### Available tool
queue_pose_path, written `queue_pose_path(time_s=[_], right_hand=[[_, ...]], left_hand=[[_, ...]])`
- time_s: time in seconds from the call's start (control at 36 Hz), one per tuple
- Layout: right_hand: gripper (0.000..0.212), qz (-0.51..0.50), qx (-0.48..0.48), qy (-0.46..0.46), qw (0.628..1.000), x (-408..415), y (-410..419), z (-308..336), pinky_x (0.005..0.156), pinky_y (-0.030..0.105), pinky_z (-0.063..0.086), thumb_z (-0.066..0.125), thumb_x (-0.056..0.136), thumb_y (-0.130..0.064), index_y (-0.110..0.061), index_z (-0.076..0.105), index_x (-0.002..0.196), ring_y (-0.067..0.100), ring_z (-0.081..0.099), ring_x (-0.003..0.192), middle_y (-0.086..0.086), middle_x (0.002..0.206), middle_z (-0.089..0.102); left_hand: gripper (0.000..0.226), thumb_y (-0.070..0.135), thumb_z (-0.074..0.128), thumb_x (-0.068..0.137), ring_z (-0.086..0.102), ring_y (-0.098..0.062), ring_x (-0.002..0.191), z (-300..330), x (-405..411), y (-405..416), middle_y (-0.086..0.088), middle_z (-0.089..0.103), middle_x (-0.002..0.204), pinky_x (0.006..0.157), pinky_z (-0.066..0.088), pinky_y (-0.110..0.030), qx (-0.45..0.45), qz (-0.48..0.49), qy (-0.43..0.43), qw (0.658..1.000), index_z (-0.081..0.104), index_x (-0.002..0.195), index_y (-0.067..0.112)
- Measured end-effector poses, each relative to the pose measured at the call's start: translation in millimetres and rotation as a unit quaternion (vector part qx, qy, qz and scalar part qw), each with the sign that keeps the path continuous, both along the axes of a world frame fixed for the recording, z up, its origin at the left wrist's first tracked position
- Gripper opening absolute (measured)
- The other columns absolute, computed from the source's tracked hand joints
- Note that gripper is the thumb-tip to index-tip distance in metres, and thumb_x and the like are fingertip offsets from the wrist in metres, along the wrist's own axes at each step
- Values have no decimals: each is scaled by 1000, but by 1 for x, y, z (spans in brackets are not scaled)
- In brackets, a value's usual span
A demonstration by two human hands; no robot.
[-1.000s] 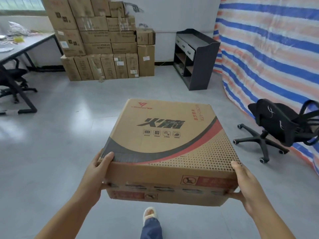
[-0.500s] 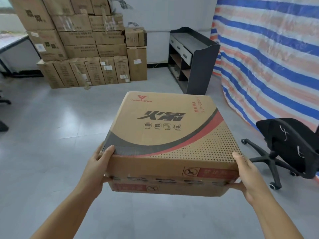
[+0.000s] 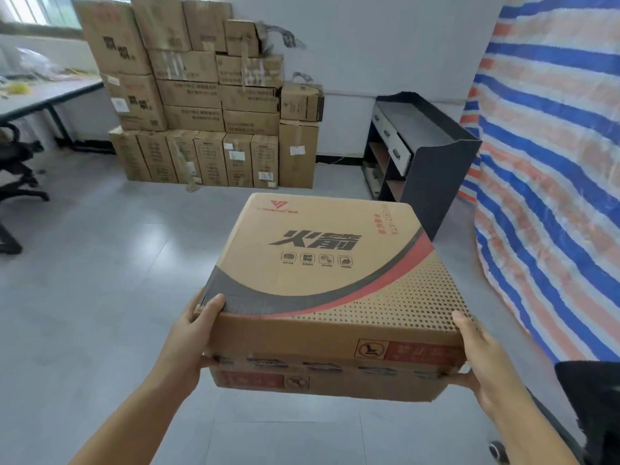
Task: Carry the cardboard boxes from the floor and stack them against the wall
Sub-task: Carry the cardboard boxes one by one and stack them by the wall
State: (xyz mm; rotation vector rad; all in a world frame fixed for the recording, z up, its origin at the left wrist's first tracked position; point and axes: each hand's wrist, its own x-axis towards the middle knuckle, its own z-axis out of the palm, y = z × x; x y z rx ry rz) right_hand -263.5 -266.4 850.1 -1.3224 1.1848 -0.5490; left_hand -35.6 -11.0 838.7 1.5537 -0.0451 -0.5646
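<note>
While in transit toward brown stacked cartons, clamped between left hand and right hand: flat printed brown cardboard box. Thumbs on top, fingers curled underneath, presumably for support.

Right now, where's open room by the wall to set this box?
Bare floor between the box stack and black cabinet; also the low right column's top. Stack's left is crowded by the desk. Both hands grip the printed box.
</note>
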Motion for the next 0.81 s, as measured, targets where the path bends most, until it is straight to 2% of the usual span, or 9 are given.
queue_pose_path(time_s=[0.11,0.17,0.25,0.33,0.42,0.53,0.64,0.72,0.81], right_hand=[[22,13,13,-3,1000,37,-56,6,78,48,49,42,99,-40,-30,51,116,12,53,83,-8,94,58],[22,25,15,1,1000,60,-80,5,80,50,49,41,99,-40,-30,51,116,16,54,85,-7,95,58],[24,29,15,6,999,98,-115,-3,79,51,50,41,99,-42,-31,49,118,22,53,91,-4,97,58],[23,28,9,5,1000,140,-154,-13,73,46,50,41,99,-43,-32,49,117,14,53,83,-6,96,58],[25,33,1,3,999,188,-194,-18,72,45,50,40,99,-44,-33,50,119,8,53,83,-10,96,59],[31,10,-5,3,1000,257,-247,-14,72,44,50,42,98,-45,-32,49,125,18,55,89,2,107,59],[28,11,-5,-9,1000,326,-293,-4,65,41,48,41,98,-45,-31,50,120,9,52,81,-2,98,59],[30,9,-16,-12,1000,369,-322,-2,64,40,47,39,98,-45,-30,50,121,8,51,81,-3,98,58],[31,3,-12,-20,1000,407,-352,-2,60,37,48,40,98,-44,-27,52,122,10,54,85,-3,100,61]], left_hand=[[29,33,52,96,54,-6,94,5,25,-45,10,58,111,55,53,-38,-5,27,4,1000,54,125,34],[23,32,51,97,53,-6,93,4,44,-67,9,58,110,55,53,-38,0,32,3,999,56,119,35],[23,31,49,98,53,-5,90,2,79,-102,10,58,107,62,54,-42,11,34,-6,999,57,119,33],[22,30,49,98,52,-4,89,-3,123,-140,10,59,106,68,52,-46,13,42,-10,999,57,118,33],[22,29,49,98,52,-5,88,-7,174,-182,9,58,105,59,53,-40,13,34,-11,999,57,119,32],[27,31,49,98,51,-2,88,-4,248,-238,10,56,106,49,52,-35,11,24,-6,1000,55,124,31],[34,33,49,98,52,-2,91,5,319,-283,10,57,111,56,52,-37,5,18,-14,1000,52,131,31],[40,35,50,97,52,-2,94,9,368,-313,9,57,118,67,52,-43,7,22,-15,1000,48,136,33],[42,37,51,96,52,-3,96,11,410,-345,7,56,123,71,52,-45,6,18,-17,1000,47,137,35]])
